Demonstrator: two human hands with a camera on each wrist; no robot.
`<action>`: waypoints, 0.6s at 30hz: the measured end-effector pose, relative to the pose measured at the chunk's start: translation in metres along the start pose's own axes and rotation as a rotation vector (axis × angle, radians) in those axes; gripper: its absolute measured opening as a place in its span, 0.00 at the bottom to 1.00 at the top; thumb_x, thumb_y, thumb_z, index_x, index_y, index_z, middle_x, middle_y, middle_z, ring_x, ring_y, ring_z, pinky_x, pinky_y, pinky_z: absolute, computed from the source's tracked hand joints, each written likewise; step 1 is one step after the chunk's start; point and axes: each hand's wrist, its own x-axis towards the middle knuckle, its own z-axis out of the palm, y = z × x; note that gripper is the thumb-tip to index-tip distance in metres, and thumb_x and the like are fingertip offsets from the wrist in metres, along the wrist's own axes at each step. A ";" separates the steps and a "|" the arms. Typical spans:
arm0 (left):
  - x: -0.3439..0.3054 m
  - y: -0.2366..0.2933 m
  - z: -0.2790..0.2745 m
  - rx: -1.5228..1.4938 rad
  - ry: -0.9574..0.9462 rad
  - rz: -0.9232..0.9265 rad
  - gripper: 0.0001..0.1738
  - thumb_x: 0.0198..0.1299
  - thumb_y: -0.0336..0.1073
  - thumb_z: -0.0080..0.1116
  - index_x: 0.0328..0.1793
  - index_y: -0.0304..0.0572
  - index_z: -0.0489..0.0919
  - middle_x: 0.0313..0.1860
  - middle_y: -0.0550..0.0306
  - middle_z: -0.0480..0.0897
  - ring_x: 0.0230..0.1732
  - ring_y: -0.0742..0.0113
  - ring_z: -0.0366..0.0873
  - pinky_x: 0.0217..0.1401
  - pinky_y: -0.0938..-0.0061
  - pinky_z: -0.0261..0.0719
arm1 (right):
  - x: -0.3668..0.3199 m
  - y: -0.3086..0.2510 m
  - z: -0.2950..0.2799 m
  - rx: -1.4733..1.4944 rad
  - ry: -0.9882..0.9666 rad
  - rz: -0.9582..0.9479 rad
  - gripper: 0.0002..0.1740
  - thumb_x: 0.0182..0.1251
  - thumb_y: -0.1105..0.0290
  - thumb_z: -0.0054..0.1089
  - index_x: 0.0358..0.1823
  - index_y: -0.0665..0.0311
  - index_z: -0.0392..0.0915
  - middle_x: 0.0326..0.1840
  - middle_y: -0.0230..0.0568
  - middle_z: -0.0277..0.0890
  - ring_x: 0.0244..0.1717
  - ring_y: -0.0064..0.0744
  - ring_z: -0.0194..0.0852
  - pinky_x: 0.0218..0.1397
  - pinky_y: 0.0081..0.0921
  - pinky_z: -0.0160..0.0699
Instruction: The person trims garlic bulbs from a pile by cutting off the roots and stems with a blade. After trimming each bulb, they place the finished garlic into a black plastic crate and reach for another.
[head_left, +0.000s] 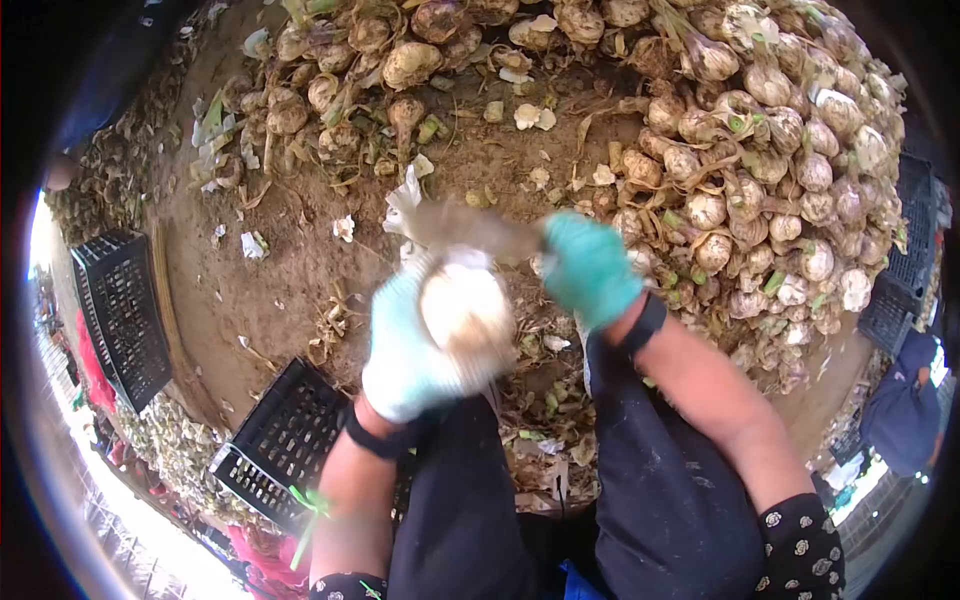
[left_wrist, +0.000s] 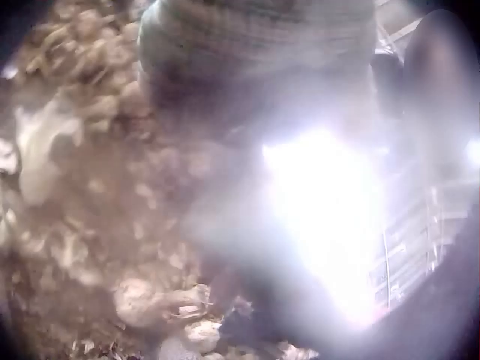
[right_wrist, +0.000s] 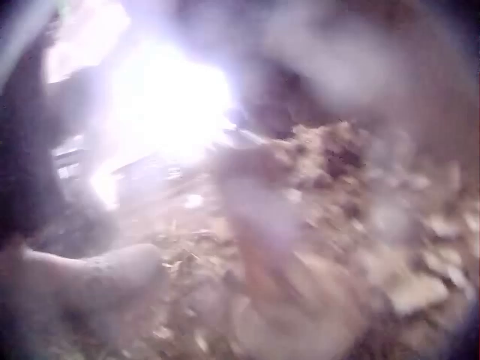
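In the head view my left hand (head_left: pixel 405 345), in a pale glove, grips a large whitish garlic bulb (head_left: pixel 468 308). The fingers wrap its left and lower sides, and its top faces away from me. My right hand (head_left: pixel 592 268), in a teal glove, is curled round the handle end of a knife (head_left: pixel 475 228). The blade is a motion-blurred grey-brown band pointing left, and it overlaps the bulb's upper edge. A white strip of garlic skin (head_left: pixel 405 203) shows just beyond the blade. Glare and blur hide most of the work in both wrist views.
A big heap of garlic bulbs (head_left: pixel 760 190) rises at the right, with more bulbs (head_left: pixel 410 65) along the far side. Black crates (head_left: pixel 290 430) stand at the left and far right. Peel scraps (head_left: pixel 343 228) litter the dirt floor. Another person (head_left: pixel 900 405) is at the right edge.
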 end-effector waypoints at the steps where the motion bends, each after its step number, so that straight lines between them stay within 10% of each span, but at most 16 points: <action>1: 0.000 0.009 0.011 -0.234 0.071 -0.185 0.32 0.47 0.43 0.64 0.54 0.31 0.68 0.41 0.53 0.79 0.43 0.67 0.77 0.49 0.74 0.75 | 0.000 0.006 0.002 0.122 0.124 0.157 0.12 0.54 0.73 0.57 0.40 0.68 0.75 0.36 0.44 0.77 0.35 0.35 0.78 0.36 0.30 0.79; 2: 0.010 0.012 0.014 -0.906 0.295 -0.575 0.36 0.37 0.40 0.70 0.53 0.33 0.69 0.39 0.57 0.78 0.43 0.73 0.75 0.48 0.76 0.74 | -0.007 0.006 0.005 0.373 0.313 0.219 0.11 0.54 0.72 0.57 0.39 0.69 0.75 0.32 0.43 0.77 0.31 0.32 0.77 0.33 0.27 0.78; 3: 0.014 -0.015 0.002 -1.384 0.049 -0.412 0.19 0.58 0.38 0.52 0.52 0.35 0.69 0.47 0.54 0.76 0.47 0.65 0.75 0.51 0.71 0.75 | -0.015 0.000 -0.004 0.642 0.503 0.246 0.11 0.54 0.71 0.58 0.37 0.70 0.75 0.28 0.42 0.77 0.26 0.29 0.76 0.29 0.24 0.77; 5: 0.011 -0.008 0.001 -0.094 0.067 0.080 0.42 0.30 0.34 0.75 0.56 0.34 0.67 0.44 0.60 0.75 0.45 0.71 0.74 0.51 0.75 0.73 | -0.021 -0.014 -0.025 0.855 0.476 0.327 0.14 0.54 0.66 0.61 0.37 0.69 0.75 0.24 0.39 0.76 0.21 0.24 0.74 0.26 0.19 0.74; 6: 0.012 -0.008 0.000 -0.047 0.036 0.100 0.45 0.29 0.31 0.75 0.58 0.33 0.65 0.47 0.58 0.74 0.48 0.70 0.73 0.53 0.75 0.72 | -0.021 -0.018 -0.028 0.984 0.371 0.279 0.15 0.54 0.64 0.62 0.36 0.69 0.75 0.23 0.38 0.76 0.21 0.22 0.73 0.25 0.19 0.73; 11: 0.015 -0.014 0.012 -0.276 -0.001 -0.073 0.53 0.26 0.26 0.75 0.64 0.35 0.58 0.54 0.55 0.69 0.55 0.67 0.68 0.56 0.74 0.70 | -0.018 -0.030 -0.023 1.491 -0.064 0.297 0.18 0.48 0.62 0.69 0.31 0.70 0.76 0.23 0.34 0.75 0.20 0.19 0.70 0.23 0.17 0.70; 14: 0.014 -0.035 -0.001 -0.417 0.053 -0.080 0.60 0.34 0.45 0.74 0.71 0.41 0.47 0.57 0.48 0.67 0.54 0.60 0.71 0.53 0.65 0.75 | -0.021 -0.038 -0.037 1.376 0.046 0.206 0.18 0.48 0.63 0.69 0.35 0.68 0.77 0.24 0.33 0.76 0.24 0.17 0.70 0.27 0.17 0.70; 18: 0.011 -0.039 -0.001 -0.680 0.064 -0.254 0.27 0.52 0.42 0.57 0.55 0.33 0.66 0.44 0.50 0.76 0.41 0.61 0.77 0.47 0.64 0.78 | -0.021 -0.035 -0.044 1.011 0.036 0.091 0.21 0.46 0.66 0.69 0.42 0.66 0.76 0.30 0.36 0.78 0.31 0.19 0.73 0.36 0.21 0.73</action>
